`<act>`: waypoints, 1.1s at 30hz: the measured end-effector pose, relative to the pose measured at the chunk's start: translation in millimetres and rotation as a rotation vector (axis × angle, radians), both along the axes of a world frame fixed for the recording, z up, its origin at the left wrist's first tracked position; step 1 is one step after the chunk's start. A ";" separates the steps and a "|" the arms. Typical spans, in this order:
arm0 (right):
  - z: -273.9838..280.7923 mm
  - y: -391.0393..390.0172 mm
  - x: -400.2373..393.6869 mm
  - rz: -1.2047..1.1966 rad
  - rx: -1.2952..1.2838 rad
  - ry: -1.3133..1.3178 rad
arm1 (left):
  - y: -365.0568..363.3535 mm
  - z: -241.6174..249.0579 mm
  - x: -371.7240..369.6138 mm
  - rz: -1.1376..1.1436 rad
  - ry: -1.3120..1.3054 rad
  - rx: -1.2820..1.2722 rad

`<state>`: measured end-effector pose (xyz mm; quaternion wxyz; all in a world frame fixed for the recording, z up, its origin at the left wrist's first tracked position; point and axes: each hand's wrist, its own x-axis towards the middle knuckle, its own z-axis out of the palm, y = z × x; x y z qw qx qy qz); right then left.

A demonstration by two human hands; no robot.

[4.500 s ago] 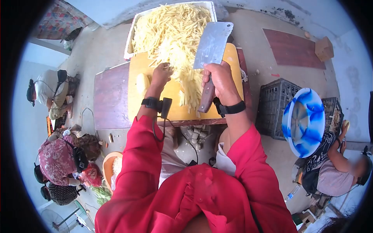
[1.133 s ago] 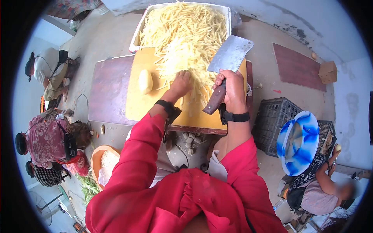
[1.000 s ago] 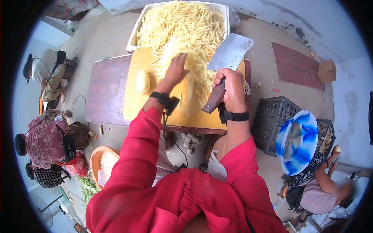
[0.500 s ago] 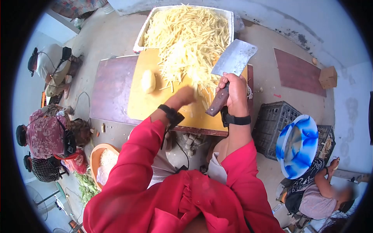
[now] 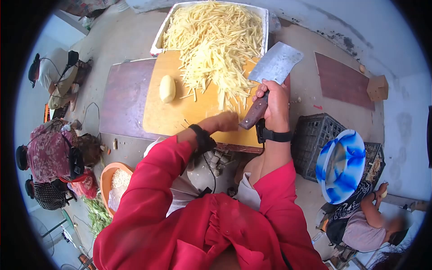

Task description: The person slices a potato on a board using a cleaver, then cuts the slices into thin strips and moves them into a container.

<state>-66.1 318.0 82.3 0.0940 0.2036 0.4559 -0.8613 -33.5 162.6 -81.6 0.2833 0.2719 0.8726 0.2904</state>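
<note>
My right hand (image 5: 275,100) grips the dark wooden handle of a cleaver (image 5: 276,63), its broad blade raised above the right side of the yellow cutting board (image 5: 157,119). My left hand (image 5: 225,121) hovers over the board's front edge, close to the end of the cleaver handle; its fingers are blurred. A whole peeled potato (image 5: 167,89) lies on the board's left part. Behind my hands, a heap of cut potato strips (image 5: 211,67) spreads across the board and runs into a white foam box (image 5: 265,31) filled with strips.
Right of the board stand a black crate (image 5: 310,144) and a blue-and-white basin (image 5: 342,166). An orange tub (image 5: 108,184) sits on the floor at left. Several people (image 5: 51,148) sit along the left, and another person (image 5: 366,229) at lower right. A cardboard box (image 5: 377,87) lies far right.
My left hand has moved right and toward me, nearer the cleaver handle. The cleaver has shifted slightly right in my right hand. The whole view has drifted a little.
</note>
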 end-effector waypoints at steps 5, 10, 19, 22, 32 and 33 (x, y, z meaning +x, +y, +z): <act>-7.2 6.6 -2.7 0.006 0.032 -0.028 | -7.9 5.4 -55.3 0.356 0.150 -0.092; -2.8 7.1 -8.8 -0.012 0.034 -0.010 | -38.7 -13.6 -104.9 0.651 0.495 0.183; -5.6 -0.4 -8.8 0.023 0.059 -0.002 | -45.5 40.5 -61.0 0.415 -0.608 -0.354; -6.7 -1.1 -6.3 0.023 0.042 0.010 | -45.2 27.5 -53.3 0.314 -0.007 -0.330; 6.9 -7.5 -1.6 0.087 0.119 0.035 | -86.2 58.1 -64.8 0.591 0.142 -0.340; 7.7 -9.3 -0.5 0.103 0.123 0.035 | -87.5 59.0 -57.8 0.578 0.191 -0.349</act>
